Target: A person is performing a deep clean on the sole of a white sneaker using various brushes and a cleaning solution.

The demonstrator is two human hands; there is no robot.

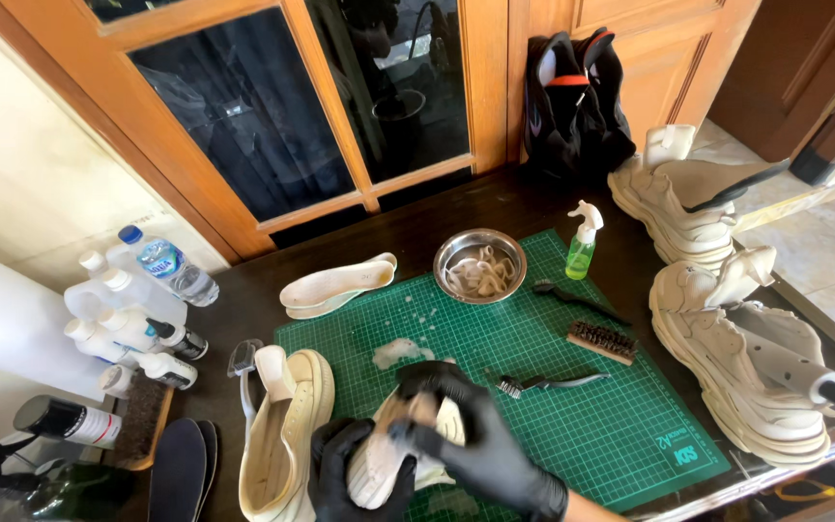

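We've got both gloved hands clamped on the white shoe (393, 464) at the green mat's (630, 425) near edge, left hand (355, 474) cradling, right hand (466, 425) pressing (foam nearby); a slippery sole could squirt free, knocking the small brush (538, 384).

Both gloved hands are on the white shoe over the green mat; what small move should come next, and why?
Probably keep rubbing the white shoe: the left hand steadies it from below, the right hand presses something pale on top, and foam lies on the green mat.
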